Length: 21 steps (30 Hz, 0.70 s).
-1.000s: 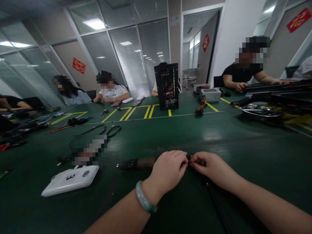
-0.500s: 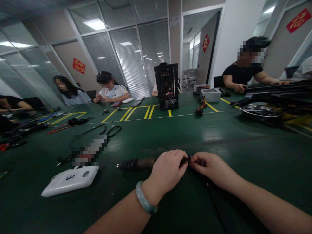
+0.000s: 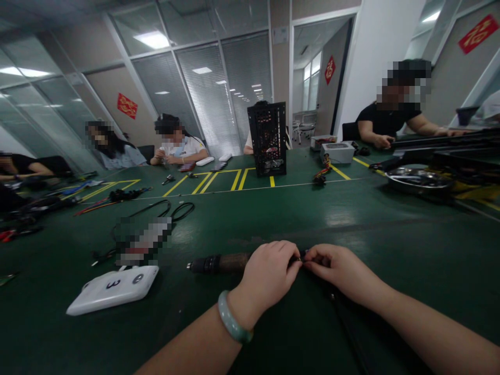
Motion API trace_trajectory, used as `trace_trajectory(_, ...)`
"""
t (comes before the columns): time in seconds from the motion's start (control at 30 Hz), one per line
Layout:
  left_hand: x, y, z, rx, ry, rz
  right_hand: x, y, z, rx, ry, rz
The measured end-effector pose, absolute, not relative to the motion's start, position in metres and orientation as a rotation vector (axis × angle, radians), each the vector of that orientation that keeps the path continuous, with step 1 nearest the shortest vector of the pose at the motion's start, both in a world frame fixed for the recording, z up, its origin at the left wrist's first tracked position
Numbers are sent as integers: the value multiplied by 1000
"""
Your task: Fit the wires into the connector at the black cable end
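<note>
An electric screwdriver [image 3: 228, 263] with a dark brown grip lies on the green table, its bit pointing left. My left hand [image 3: 269, 268], with a pale green bangle at the wrist, closes over its rear part. That hand's thumb and forefinger pinch near a small shiny piece at the tool's end. Against those fingertips, my right hand [image 3: 332, 263] is closed in a pinch. What the right fingers hold is dark and mostly hidden. Below the right hand a long dark strip or cord [image 3: 349, 328] runs toward the bottom edge; whether it joins the held piece I cannot tell.
A white case marked 3 [image 3: 113, 289] and a looped black cable [image 3: 183, 209] lie left. Across the table stand a black computer case [image 3: 267, 138] and a power supply [image 3: 338, 152]. A metal bowl [image 3: 417, 179] sits right. Several people work around the table.
My fingertips have shifted very slightly where the two hands meet, and less of the small shiny piece shows. The screwdriver and the things around it stay put.
</note>
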State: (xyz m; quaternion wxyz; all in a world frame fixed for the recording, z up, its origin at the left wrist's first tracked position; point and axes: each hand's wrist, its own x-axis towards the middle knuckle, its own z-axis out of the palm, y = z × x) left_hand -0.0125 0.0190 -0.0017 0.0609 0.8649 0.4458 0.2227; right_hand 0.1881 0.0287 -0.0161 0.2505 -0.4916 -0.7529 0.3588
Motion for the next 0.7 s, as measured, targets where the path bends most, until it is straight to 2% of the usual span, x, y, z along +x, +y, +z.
trace_trajectory(0.7,-10,19,1,2667,1367,600,187,27,-14,-1337,-2106,888)
